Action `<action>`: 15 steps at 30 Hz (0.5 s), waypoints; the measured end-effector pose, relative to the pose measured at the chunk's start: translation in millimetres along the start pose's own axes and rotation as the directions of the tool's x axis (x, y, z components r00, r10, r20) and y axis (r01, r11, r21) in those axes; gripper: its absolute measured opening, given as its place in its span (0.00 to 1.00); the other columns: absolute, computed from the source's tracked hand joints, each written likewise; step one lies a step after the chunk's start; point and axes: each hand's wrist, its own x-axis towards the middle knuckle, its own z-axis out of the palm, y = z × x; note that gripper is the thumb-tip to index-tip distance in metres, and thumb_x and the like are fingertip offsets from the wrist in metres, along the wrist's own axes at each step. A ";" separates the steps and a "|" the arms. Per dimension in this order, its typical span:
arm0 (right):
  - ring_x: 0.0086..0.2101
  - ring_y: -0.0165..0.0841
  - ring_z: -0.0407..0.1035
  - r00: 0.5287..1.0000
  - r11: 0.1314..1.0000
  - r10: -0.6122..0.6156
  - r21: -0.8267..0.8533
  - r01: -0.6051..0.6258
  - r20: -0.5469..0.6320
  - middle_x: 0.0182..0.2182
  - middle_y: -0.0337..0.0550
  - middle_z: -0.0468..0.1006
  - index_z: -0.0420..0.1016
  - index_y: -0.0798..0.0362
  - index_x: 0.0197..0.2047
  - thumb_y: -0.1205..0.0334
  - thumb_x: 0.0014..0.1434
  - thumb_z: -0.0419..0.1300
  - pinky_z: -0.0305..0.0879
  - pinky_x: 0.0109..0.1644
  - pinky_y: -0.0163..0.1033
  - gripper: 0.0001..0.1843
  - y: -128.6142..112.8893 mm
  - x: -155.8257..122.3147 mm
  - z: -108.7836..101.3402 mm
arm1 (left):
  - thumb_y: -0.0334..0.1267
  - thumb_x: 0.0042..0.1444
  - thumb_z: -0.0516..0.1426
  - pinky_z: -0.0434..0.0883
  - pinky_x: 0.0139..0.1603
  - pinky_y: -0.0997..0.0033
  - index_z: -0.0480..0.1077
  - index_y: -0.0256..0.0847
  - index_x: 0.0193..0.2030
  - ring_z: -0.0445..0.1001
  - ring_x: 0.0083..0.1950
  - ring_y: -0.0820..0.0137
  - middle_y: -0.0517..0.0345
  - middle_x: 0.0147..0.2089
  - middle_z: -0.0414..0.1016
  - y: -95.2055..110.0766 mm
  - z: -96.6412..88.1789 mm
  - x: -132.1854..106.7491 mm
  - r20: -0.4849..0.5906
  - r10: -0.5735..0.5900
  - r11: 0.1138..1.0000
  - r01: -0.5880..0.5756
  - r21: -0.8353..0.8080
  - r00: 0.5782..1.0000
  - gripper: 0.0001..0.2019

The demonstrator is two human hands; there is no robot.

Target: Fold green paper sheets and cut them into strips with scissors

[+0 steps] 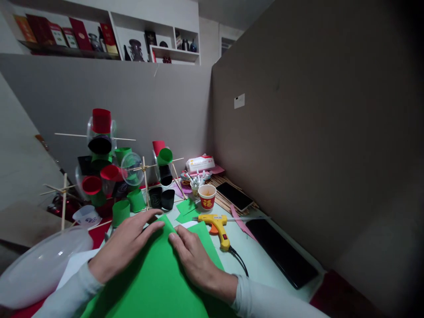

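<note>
A large sheet of green craft paper [155,274] spreads over the near part of the table, its upper part bent over into a narrow raised fold. At the left of that fold, my left hand [127,240] holds the paper, thumb on top and fingers reaching past the far edge. My right hand [195,258] pinches the fold from the right, its fingertips partly hidden by the paper. Just beyond my right hand lies a yellow hot glue gun [217,225] with a black cord. Smaller green paper scraps [187,210] lie past the fold.
Rolled paper tubes [121,212] and stick frames [145,185] stand at the left behind a clear plastic dome [43,267]. A red paper cup [207,197], a phone [234,196], thin wooden sticks [225,204] and a long black object [281,251] line the right side by the wall.
</note>
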 end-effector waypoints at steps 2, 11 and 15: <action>0.31 0.32 0.55 1.000 1.000 -0.005 -0.007 0.005 0.015 0.28 0.34 0.61 0.58 0.49 0.33 0.59 0.72 0.50 0.49 0.37 0.40 0.13 0.5 -0.1 0.4 | 0.59 0.53 0.56 0.64 0.61 0.53 0.76 0.45 0.47 0.74 0.56 0.51 0.51 0.52 0.81 10.6 4.9 9.5 0.080 0.033 0.999 -0.030 -0.037 0.996 0.24; 0.30 0.31 0.53 0.995 1.000 0.002 0.006 -0.002 0.100 0.27 0.32 0.59 0.56 0.49 0.30 0.61 0.72 0.51 0.47 0.36 0.39 0.16 -0.3 -0.2 -0.3 | 0.57 0.50 0.60 0.65 0.39 0.64 0.70 0.42 0.29 0.67 0.36 0.62 0.60 0.31 0.68 3.2 8.5 19.4 0.176 0.074 0.978 -0.038 -0.203 0.982 0.18; 0.29 0.30 0.53 0.987 1.000 0.001 0.017 -0.004 0.160 0.25 0.32 0.58 0.55 0.49 0.28 0.59 0.72 0.52 0.48 0.35 0.38 0.18 -1.0 -0.5 -1.5 | 0.57 0.48 0.62 0.64 0.34 0.67 0.69 0.42 0.26 0.64 0.31 0.66 0.62 0.26 0.66 -0.7 0.7 16.7 0.117 0.049 0.972 -0.020 -0.236 0.992 0.19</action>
